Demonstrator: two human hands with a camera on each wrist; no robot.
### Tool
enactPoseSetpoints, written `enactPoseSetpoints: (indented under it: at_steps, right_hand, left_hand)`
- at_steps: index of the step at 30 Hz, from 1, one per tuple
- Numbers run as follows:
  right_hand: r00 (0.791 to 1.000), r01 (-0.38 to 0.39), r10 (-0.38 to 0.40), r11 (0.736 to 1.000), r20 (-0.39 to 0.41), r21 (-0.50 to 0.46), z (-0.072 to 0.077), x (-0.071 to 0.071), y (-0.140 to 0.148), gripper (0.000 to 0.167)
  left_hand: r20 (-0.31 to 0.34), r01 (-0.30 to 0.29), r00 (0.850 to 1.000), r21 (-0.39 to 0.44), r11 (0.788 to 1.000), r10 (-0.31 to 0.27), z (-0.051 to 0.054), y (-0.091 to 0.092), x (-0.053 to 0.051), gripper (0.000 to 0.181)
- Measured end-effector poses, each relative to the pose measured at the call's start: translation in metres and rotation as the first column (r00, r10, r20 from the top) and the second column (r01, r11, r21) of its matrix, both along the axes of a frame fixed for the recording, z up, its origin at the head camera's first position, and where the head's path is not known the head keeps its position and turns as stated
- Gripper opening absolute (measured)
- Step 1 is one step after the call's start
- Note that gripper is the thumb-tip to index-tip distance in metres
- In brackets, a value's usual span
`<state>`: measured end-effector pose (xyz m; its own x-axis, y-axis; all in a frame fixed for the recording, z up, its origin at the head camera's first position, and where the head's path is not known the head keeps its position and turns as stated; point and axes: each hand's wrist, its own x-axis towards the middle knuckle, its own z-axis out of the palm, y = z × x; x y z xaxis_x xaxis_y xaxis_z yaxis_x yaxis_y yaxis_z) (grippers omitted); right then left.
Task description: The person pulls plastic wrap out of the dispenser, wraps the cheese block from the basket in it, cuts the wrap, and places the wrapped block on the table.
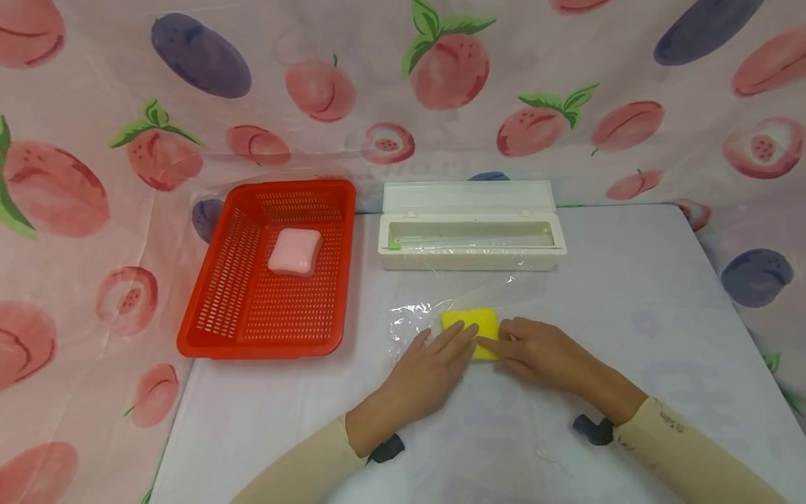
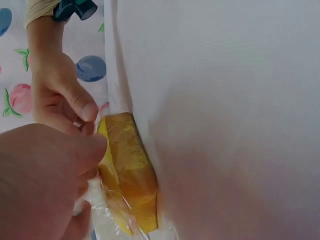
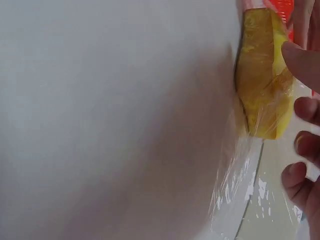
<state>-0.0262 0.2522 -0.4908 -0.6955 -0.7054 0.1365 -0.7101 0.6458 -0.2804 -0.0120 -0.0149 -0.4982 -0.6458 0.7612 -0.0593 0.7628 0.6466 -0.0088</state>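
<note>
A yellow block (image 1: 469,320), rectangular with rounded edges, lies on the white table under clear plastic wrap (image 1: 412,325). Whether it is soap or sponge I cannot tell. The wrist views show film creased along its side. My left hand (image 1: 428,374) rests with extended fingers over its left and near part. My right hand (image 1: 541,353) touches its right side, index finger stretched across the top and the other fingers bent. In the right wrist view, the thumb (image 3: 302,65) is close to the wrapped block (image 3: 260,75).
A white wrap dispenser box (image 1: 472,260) stands behind the block with its lid raised; film trails from it toward the block. At left, a red plastic basket (image 1: 264,346) holds a pink soap-like bar (image 1: 294,252). Fruit-patterned cloth (image 1: 352,147) hangs behind the table.
</note>
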Motion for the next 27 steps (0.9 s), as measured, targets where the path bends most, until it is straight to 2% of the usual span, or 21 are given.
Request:
enactPoseSetpoints:
  at_steps: [5,8,18,27]
  right_hand:
    - [0.997,0.041,-0.047,0.995,0.066,0.094,-0.001,-0.001,0.0,0.051]
    - [0.996,0.045,-0.054,0.992,0.07,0.118,-0.003,-0.002,0.001,0.05]
    - [0.998,0.04,-0.038,0.999,-0.059,0.035,-0.006,-0.002,-0.001,0.053]
    - [0.992,0.039,-0.033,0.998,-0.12,0.046,-0.012,-0.005,-0.001,0.05]
  left_hand:
    - [0.069,-0.046,0.996,-0.043,0.998,0.049,0.0,-0.002,0.001,0.07]
    - [0.08,-0.056,0.995,-0.035,0.998,0.058,-0.002,-0.004,0.0,0.071]
    - [0.076,-0.08,0.994,-0.022,0.997,0.081,-0.003,-0.005,-0.001,0.071]
    - [0.041,-0.09,0.995,-0.022,0.996,0.091,-0.009,-0.005,-0.002,0.07]
